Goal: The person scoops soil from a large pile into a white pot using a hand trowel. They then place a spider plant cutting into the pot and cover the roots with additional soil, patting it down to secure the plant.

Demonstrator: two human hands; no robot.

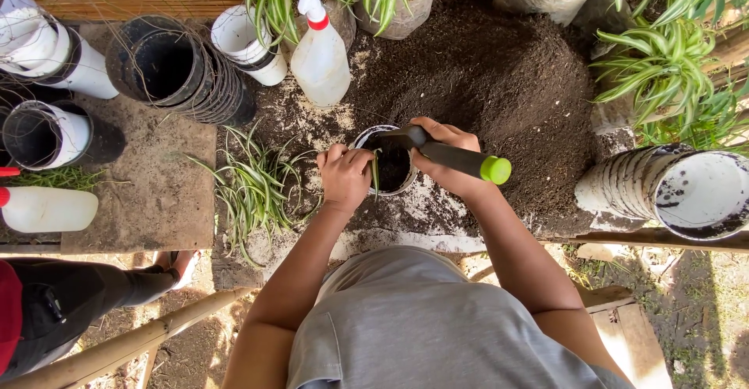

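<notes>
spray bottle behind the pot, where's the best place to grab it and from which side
Probably the narrow neck just under the red collar of the spray bottle. It stands upright and widens below the neck. Come from the near side, over the small pot, since plants crowd behind it.

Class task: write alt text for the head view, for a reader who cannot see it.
Seen from above, a right hand works a grey trowel with a green-tipped handle into a small white soil-filled pot; the left hand steadies a seedling there, beside a dark soil heap.
</notes>
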